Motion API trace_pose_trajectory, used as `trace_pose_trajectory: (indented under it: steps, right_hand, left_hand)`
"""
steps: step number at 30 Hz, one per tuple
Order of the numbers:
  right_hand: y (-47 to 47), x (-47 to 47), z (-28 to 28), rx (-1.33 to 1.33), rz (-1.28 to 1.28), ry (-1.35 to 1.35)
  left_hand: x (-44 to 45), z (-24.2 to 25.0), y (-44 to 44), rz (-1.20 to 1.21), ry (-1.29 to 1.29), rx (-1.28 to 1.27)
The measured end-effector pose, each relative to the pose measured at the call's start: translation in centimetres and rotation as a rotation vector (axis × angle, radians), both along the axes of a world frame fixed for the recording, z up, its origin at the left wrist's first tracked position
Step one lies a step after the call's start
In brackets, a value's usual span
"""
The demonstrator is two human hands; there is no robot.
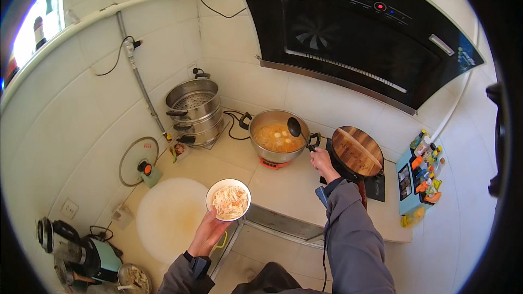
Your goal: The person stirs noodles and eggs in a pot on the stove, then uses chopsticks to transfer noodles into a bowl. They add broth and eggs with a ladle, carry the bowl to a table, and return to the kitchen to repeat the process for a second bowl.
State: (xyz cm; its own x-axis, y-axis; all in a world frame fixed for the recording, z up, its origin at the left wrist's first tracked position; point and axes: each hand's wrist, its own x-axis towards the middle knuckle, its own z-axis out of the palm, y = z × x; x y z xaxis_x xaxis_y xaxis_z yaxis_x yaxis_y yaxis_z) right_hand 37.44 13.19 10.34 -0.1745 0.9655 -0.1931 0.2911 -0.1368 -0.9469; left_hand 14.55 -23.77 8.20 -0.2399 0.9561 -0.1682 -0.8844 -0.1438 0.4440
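Observation:
In my left hand point(208, 232) is a white bowl point(209, 193) with a dark rim, held over the floor beside the counter edge. Pale noodles point(230, 202) fill it. My right hand point(322, 163) grips the handle of a black ladle point(294, 127), whose head is raised over a metal electric pot point(261, 152) with black side handles. Orange-brown soup point(269, 136) with strands and several pale egg-like pieces lies in the pot. The pot's base is orange-red. Whether the ladle holds anything cannot be seen.
A wok with a wooden lid point(357, 151) stands right of the pot. At the left are a stacked steamer point(198, 106), a glass lid point(139, 161), a round white cutting board point(171, 216) and a blender point(94, 257). Above hangs a range hood point(347, 41); condiments point(427, 171) fill a rack.

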Motion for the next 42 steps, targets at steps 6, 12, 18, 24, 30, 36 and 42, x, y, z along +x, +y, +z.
trace_pose_trajectory:
  steps: [6,12,18,24,30,36,42]
  right_hand:
    - [10.7,-1.5,-6.7,0.705,0.112,-0.615]
    - [12.1,-3.6,-5.4,-0.457,0.034,0.227]
    - [11.4,-5.3,-2.2,-1.180,-0.177,0.707]
    - [9.6,-4.9,-2.7,-1.285,-0.107,0.911]
    - [7.4,-4.6,0.9,-1.167,-0.089,0.861]
    - [6.0,-3.5,6.3,-1.059,-0.062,0.867]
    - [5.6,-2.5,11.3,-1.050,-0.161,0.874]
  left_hand:
    - [-2.8,0.1,7.8,0.043,0.058,-0.013]
    - [-5.1,-0.2,14.3,0.086,0.051,-0.059]
    - [-6.6,0.1,19.1,0.096,-0.055,-0.093]
    - [-8.9,0.8,22.1,0.039,-0.006,-0.123]
    - [-11.1,0.2,24.7,-0.034,0.079,-0.063]
    - [-11.5,-0.8,27.5,-0.073,0.053,-0.042]
    - [-11.5,-1.7,29.4,-0.102,0.060,-0.046]
